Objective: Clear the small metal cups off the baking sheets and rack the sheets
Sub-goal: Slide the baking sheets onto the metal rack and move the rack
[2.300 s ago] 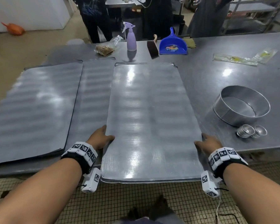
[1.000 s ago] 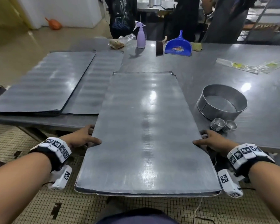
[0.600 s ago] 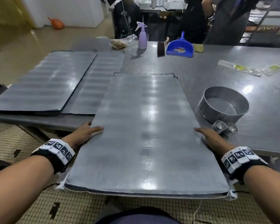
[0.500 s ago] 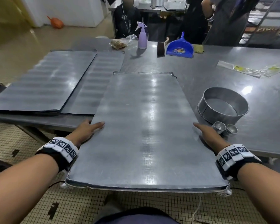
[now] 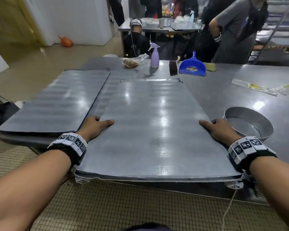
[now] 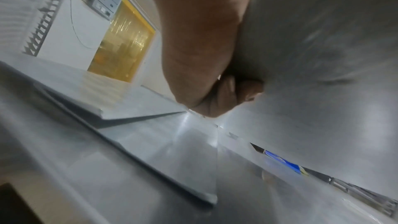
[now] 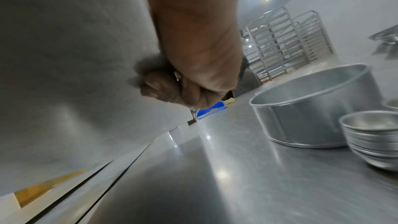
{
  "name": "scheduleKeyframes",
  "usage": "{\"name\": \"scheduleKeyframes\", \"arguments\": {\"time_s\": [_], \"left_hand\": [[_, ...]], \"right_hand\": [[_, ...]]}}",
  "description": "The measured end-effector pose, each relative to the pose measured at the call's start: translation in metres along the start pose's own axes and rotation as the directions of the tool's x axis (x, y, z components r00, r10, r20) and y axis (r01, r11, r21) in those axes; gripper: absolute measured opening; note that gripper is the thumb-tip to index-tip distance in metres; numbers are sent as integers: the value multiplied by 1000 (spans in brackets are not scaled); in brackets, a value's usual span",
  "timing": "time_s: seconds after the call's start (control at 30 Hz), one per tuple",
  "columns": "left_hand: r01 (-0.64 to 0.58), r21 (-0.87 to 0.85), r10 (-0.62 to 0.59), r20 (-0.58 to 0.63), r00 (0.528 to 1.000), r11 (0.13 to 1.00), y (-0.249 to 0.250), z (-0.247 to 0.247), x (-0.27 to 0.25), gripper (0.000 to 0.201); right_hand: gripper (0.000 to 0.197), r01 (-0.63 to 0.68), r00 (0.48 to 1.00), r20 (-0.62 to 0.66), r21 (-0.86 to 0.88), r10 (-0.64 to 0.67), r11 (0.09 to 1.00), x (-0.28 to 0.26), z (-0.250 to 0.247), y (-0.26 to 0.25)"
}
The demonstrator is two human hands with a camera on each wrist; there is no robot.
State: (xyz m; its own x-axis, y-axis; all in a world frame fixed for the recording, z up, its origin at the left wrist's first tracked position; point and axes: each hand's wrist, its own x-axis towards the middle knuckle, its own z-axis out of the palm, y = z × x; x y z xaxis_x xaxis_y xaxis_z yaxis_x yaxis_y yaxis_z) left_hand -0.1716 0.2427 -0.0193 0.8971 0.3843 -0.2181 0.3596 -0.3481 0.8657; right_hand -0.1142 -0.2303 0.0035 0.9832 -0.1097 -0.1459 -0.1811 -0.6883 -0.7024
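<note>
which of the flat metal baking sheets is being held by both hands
The centre flat metal baking sheet, gripped at its side edges by the left hand and right hand; the others lie untouched at left.

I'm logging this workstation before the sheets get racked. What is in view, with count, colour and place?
baking sheet: one, grey, held at table's near edge
other baking sheets: at least two, grey, overlapping at left
round pan: one, silver, right
small metal cups: one stack plus part of another, silver, beside the pan
spray bottle: one, lilac, far side
dustpan: one, blue, far side
table: one, steel
left hand: grips sheet's left edge
right hand: grips sheet's right edge
</note>
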Motion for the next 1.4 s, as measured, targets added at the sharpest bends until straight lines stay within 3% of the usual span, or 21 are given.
{"name": "scheduleKeyframes", "arguments": {"time_s": [0.07,0.17,0.27,0.37,0.4,0.47,0.53,0.6,0.7,0.77,0.93,1.0,1.23,1.4], "left_hand": [[-22,-8,22,-30,999,1000,5,-18,6,48],[-69,-3,68,-84,994,998,11,-55,11,46],[-43,-24,39,-150,988,999,12,-99,13,42],[-52,-16,47,-215,975,999,7,-140,8,106],[-46,-21,39,-261,965,999,2,-158,3,110],[-26,-85,-4,-338,941,996,0,-180,-12,90],[-11,-118,-40,-417,908,993,0,-197,-35,41],[1,-134,-69,-506,859,991,-4,-213,-57,26],[12,-179,-124,-628,769,984,-15,-234,-97,35],[47,-220,-187,-676,713,974,-20,-239,-125,25],[98,-272,-282,-800,530,957,-20,-229,-206,30],[101,-280,-296,-851,434,955,-22,-222,-240,30],[206,-268,-312,-924,222,941,-29,-187,-343,23],[265,-341,-369,-928,62,902,-48,-174,-398,32]], "right_hand": [[58,13,1000,-6,24,-13,1000,1,8,-23],[77,74,997,-21,43,-73,996,9,28,-57],[82,131,991,25,81,-133,988,20,47,-99],[66,209,975,61,98,-215,973,27,66,-143],[59,239,966,80,106,-247,965,31,76,-163],[60,296,942,122,140,-313,945,41,93,-195],[61,383,899,170,141,-403,913,51,112,-228],[60,467,846,222,132,-485,875,57,131,-257],[63,558,748,319,171,-582,812,58,157,-297],[62,598,680,376,210,-629,773,59,175,-319],[60,693,491,492,280,-719,664,39,211,-362],[60,721,420,532,297,-735,627,26,224,-373],[67,737,182,621,427,-763,523,-35,273,-393],[81,732,37,689,474,-723,490,-85,300,-406]]}}
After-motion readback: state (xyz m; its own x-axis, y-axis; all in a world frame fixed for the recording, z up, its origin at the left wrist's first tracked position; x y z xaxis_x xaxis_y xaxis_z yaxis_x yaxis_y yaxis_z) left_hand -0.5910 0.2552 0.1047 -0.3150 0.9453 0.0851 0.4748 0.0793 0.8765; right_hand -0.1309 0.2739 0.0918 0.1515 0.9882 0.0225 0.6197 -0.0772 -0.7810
